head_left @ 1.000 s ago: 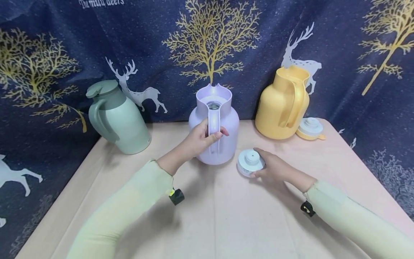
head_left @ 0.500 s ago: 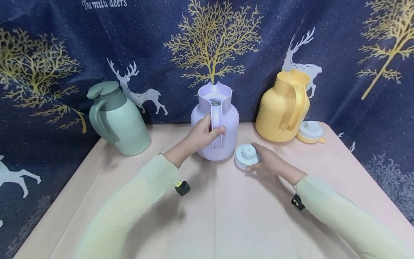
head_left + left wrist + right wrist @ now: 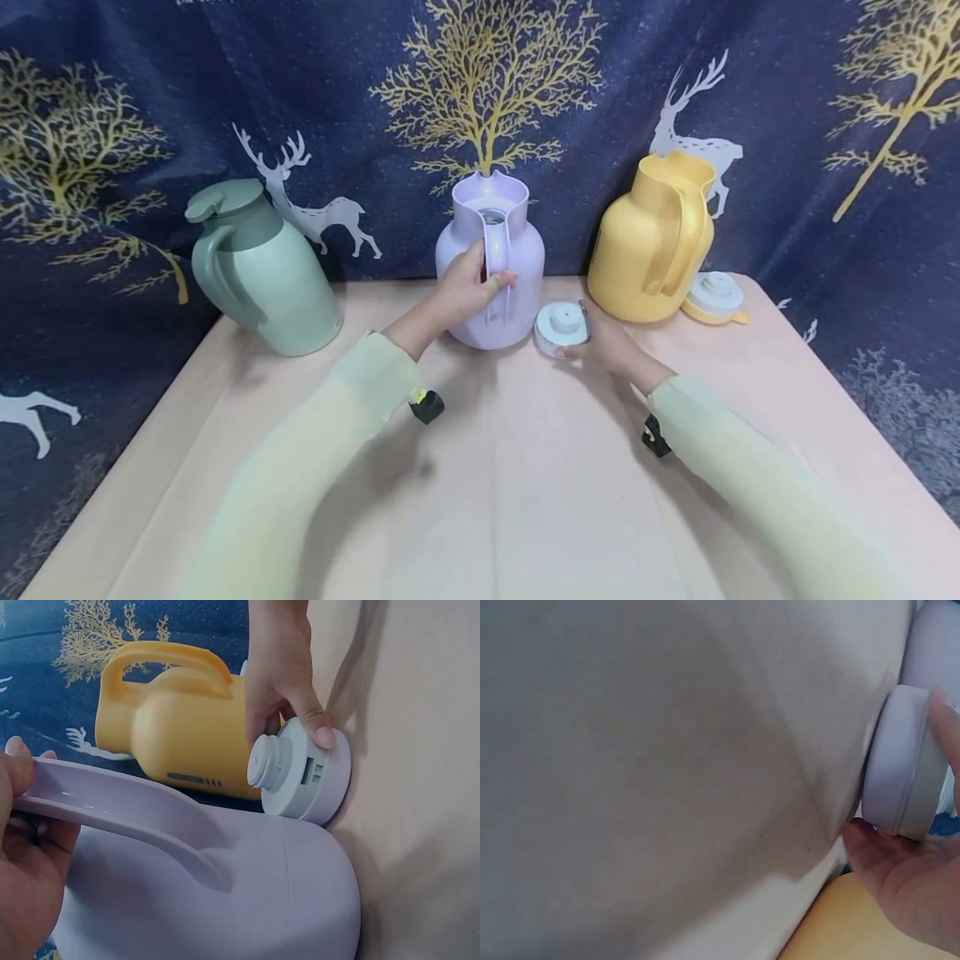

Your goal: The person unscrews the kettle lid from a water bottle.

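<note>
My left hand (image 3: 467,287) grips the handle of a lilac thermos jug (image 3: 522,254), which stands upright on the table with its mouth uncovered. Just to the right of the jug lies its lid (image 3: 561,327), upside down, lilac underneath with a pale threaded stopper pointing up. My right hand (image 3: 603,337) holds that lid by its side between thumb and fingers. In the left wrist view the lid (image 3: 322,776) sits close by the jug's base; the right wrist view shows the lilac rim of the lid (image 3: 892,761) between the thumb and fingers.
A yellow jug (image 3: 647,250) without its lid stands at the back right, its upturned lid (image 3: 715,298) beside it. At the back left is a green jug (image 3: 281,279) with its lid on. A dark deer-print cloth (image 3: 420,83) hangs behind the table (image 3: 480,500).
Both hands have moved away from me across the table. The lilac jug has shifted back a little, and the lid in my right hand has slid back and left to the jug's side.
</note>
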Action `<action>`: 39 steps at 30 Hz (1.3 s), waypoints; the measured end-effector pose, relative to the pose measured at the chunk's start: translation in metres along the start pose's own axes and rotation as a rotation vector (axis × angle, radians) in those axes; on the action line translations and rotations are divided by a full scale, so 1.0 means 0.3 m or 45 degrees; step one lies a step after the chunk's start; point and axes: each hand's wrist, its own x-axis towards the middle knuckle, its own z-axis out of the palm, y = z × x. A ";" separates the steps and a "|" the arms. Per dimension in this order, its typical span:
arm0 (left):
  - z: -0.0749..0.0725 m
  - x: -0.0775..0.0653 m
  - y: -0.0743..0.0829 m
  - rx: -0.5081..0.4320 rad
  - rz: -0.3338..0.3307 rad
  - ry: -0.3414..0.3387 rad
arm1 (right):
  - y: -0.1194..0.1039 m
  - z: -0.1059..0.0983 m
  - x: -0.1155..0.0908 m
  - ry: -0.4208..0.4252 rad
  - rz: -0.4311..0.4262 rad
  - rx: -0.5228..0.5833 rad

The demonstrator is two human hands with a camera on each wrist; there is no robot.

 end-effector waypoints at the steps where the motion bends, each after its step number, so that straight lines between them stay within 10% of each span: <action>1: -0.003 0.001 -0.001 0.004 -0.002 0.003 | 0.000 0.002 0.010 -0.004 0.022 0.021; 39: -0.085 0.059 -0.064 0.071 -0.056 -0.069 | -0.013 0.017 0.231 0.060 0.220 0.080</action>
